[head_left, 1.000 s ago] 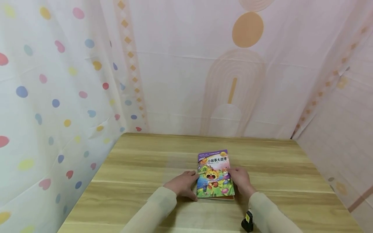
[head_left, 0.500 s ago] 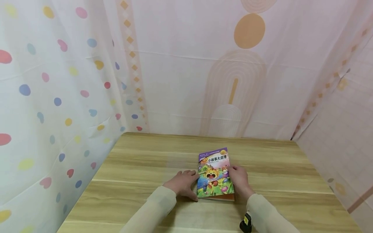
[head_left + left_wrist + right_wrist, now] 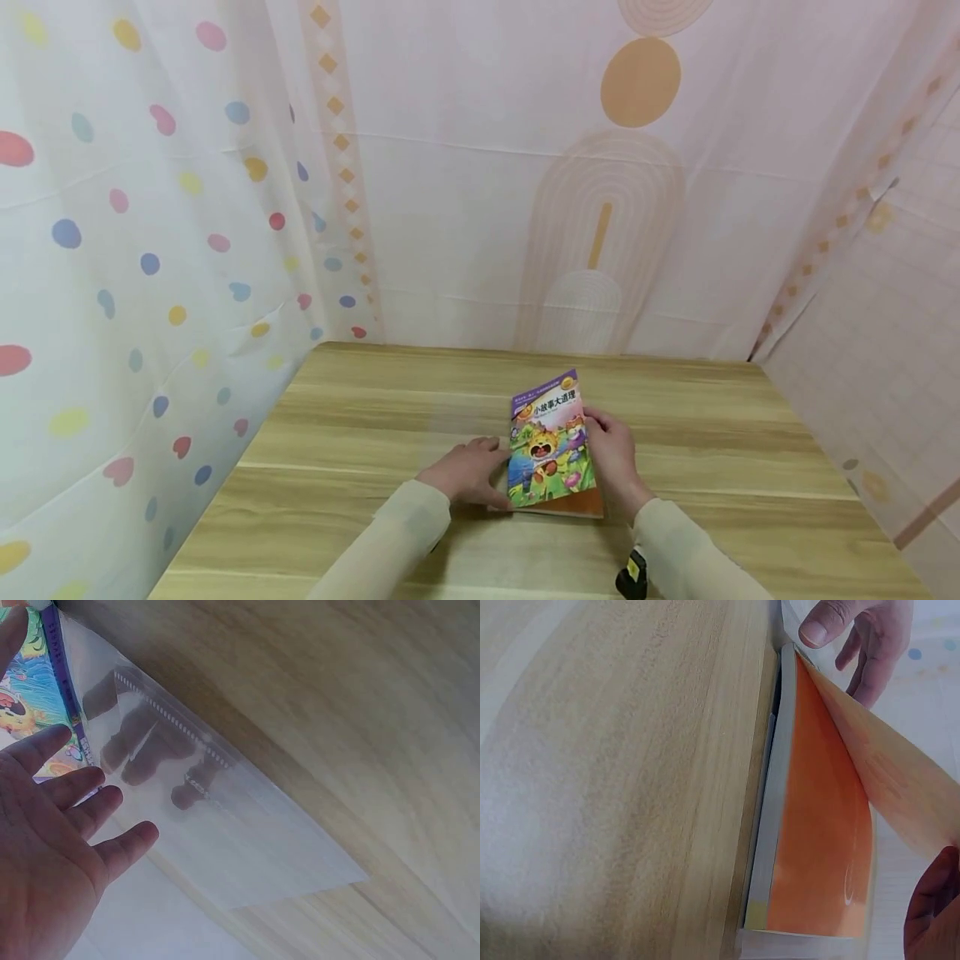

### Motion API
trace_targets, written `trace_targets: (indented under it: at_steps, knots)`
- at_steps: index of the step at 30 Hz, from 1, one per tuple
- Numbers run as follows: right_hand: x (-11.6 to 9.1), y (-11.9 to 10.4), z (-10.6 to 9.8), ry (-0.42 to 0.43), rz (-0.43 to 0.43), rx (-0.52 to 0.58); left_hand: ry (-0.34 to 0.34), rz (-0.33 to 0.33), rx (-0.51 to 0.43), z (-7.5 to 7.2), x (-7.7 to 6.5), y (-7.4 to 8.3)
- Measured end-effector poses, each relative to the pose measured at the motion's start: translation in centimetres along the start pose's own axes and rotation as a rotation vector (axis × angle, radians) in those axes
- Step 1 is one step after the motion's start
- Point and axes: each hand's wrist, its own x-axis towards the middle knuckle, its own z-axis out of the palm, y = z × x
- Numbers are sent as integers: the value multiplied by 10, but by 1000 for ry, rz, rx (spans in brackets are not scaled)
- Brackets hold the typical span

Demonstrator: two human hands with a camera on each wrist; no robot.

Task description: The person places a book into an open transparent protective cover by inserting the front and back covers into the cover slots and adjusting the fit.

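Observation:
A paperback children's book [image 3: 543,446], with a cartoon lion and Chinese title on its front, lies on the table. Its front cover [image 3: 900,765] tilts up from the right, baring an orange page [image 3: 825,817] beneath. My right hand [image 3: 613,454] pinches the cover's right edge; in the right wrist view that hand [image 3: 934,915] is partly out of frame. At the spine side rests my left hand [image 3: 468,473], its fingers spread and fairly straight in the left wrist view. A clear plastic sheet [image 3: 262,840] lies beside the book, under those left fingers.
The wood-grain table [image 3: 360,417] reaches back to a pale patterned curtain [image 3: 450,208]. Another curtain with coloured dots [image 3: 135,333] hangs on the left. A small black device [image 3: 632,575] sits at my right wrist.
My right hand has raised the cover's right edge and moved slightly left and away from me, showing more of the orange page. The left hand has stayed nearly in place.

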Motion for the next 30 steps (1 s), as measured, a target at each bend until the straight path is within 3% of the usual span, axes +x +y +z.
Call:
trace_targets:
  at_steps: [6, 16, 23, 30]
  knots:
    - [0, -1, 0, -28, -53, 63, 14, 12, 22, 1, 1, -3]
    - [4, -7, 6, -60, -185, 41, 52, 45, 43, 2, 3, -8]
    - [5, -5, 6, -137, -373, -102, 72, 56, 48, -2, 1, -12]
    - [9, -2, 8, -143, -587, -289, 103, 60, 47, -1, 0, -17]
